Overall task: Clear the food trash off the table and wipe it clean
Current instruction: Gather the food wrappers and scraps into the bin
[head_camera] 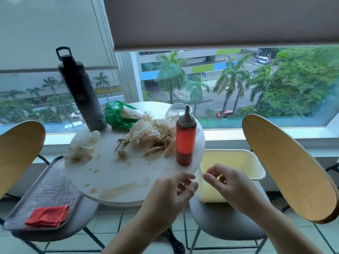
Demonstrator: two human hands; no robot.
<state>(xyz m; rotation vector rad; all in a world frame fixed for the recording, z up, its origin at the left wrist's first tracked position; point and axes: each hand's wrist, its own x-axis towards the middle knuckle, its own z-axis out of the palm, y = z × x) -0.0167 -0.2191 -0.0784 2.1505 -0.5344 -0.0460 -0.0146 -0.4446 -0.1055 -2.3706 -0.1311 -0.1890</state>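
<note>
Smeared round white surface [113, 180] holds crumpled greasy paper wrappers [152, 133]; both hands [170, 195] [225, 182] hover loosely curled, seemingly empty over pale yellow bin [238, 160]. Next: gather wrappers.

Soft, even daylight enters through the window [238, 85] beyond the round surface [113, 180], partly cut by the lowered blind [220, 21]; shadows are faint and diffuse; no harsh glare; the wide lens bows the chair backs [286, 167] and frame edges; the dark bottle [80, 92] and outdoor palms look smeared and soft.
</note>
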